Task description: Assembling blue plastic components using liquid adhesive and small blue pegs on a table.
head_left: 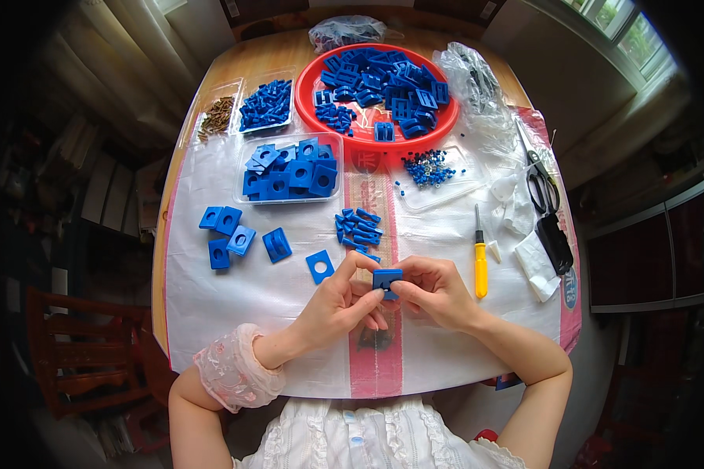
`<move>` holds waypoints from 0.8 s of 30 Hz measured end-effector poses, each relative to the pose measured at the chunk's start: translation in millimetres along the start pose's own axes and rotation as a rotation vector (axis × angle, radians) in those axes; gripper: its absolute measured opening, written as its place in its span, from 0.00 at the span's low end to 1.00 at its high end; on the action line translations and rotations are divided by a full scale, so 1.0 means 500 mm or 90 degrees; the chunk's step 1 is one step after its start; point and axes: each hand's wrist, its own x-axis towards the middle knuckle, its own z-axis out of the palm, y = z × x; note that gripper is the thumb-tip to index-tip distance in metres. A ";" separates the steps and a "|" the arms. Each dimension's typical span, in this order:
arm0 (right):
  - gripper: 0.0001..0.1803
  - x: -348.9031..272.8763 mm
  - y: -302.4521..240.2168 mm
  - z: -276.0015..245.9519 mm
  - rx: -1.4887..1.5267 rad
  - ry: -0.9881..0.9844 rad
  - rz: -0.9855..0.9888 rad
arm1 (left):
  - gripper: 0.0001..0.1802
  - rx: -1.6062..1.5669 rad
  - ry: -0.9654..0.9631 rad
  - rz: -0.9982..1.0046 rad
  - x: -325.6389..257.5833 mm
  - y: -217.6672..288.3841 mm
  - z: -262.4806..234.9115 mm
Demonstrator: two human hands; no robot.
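A blue plastic part (386, 276) is held up between both hands over the near middle of the table. My left hand (338, 303) pinches its left side, thumb on the face toward me. From the other side my right hand (440, 291) grips it, thumb pressed near its middle; the fingers behind are partly hidden. Just left of my hands lies a flat blue plate with a round hole (319, 267). Beyond them is a small heap of narrow blue pieces (358, 228). Farther left sit a blue block with a raised curve (276, 245) and several blue square plates (242, 240).
A red basin (455, 117) of blue parts stands at the back. Clear trays hold blue square plates (278, 186), small blue pieces (264, 106) and brown screws (217, 117). Beads (430, 170) lie in a lid. At right are a yellow-handled screwdriver (481, 270), scissors (541, 187) and tissue (536, 266).
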 end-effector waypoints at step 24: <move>0.08 -0.005 -0.013 0.000 -0.036 -0.012 0.010 | 0.08 0.064 -0.001 0.015 -0.004 -0.014 -0.007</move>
